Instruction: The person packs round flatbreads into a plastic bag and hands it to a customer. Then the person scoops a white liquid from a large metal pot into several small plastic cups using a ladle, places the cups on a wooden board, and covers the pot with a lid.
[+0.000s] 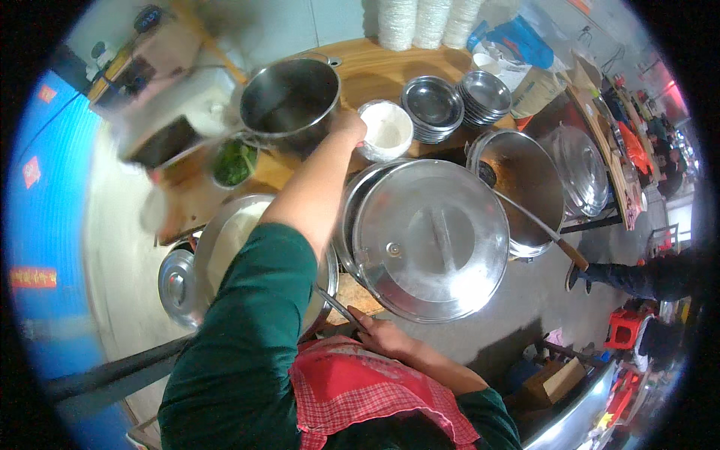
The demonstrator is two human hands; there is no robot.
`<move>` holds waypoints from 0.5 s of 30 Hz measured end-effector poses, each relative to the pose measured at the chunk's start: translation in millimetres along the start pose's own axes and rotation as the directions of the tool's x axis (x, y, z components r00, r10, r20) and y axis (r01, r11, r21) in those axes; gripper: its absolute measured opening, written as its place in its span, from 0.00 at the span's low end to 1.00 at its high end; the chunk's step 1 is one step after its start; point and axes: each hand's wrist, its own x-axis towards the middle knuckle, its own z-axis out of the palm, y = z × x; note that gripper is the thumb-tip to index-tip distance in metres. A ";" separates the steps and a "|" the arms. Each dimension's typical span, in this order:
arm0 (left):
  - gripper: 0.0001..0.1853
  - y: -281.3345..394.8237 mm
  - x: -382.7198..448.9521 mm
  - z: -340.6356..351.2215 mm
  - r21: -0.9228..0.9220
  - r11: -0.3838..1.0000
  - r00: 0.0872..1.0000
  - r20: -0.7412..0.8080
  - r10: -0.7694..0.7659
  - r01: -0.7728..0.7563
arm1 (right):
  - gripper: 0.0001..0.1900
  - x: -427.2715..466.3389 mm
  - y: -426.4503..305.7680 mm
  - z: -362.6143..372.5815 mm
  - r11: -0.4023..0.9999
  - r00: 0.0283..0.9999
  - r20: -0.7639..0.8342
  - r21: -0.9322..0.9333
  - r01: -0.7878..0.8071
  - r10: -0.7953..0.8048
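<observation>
My left hand (347, 128) reaches forward over the counter and grips the left edge of a white bowl (388, 130). It seems to sit on a stack, though the layers below are hard to make out. My fingertips are partly hidden. Close to my red checked apron (371, 377), my right hand (388, 338) holds the metal handle (340, 308) of a utensil. Its far end is hidden by my left arm, over a wide metal pot (203, 253) of pale liquid. A large steel lid (416, 242) lies over another pot to the right of my arm.
A deep steel pot (289, 98) and a bowl of chopped greens (233, 163) stand at the left. Stacked metal bowls (432, 104) are further back. A wooden-handled ladle (529, 215) rests across a pot of brown liquid (523, 185). A person's legs (635, 278) show at right.
</observation>
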 end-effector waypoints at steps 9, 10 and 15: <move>0.10 -13.5 -18.8 -17.4 0.143 0.948 0.922 -0.229 0.312 -0.285 | 0.35 6.6 -21.9 11.3 0.988 0.990 -0.037 -0.067 -0.142 0.140; 0.09 -22.2 -25.9 -19.2 0.254 0.904 0.843 -0.339 0.416 -0.344 | 0.34 7.7 -21.2 16.3 0.998 0.995 -0.093 -0.046 -0.052 0.048; 0.09 -35.5 -86.6 -53.9 -0.358 0.902 0.969 -0.139 0.204 -0.242 | 0.33 16.8 -18.7 21.9 0.986 0.978 -0.137 -0.037 -0.165 0.158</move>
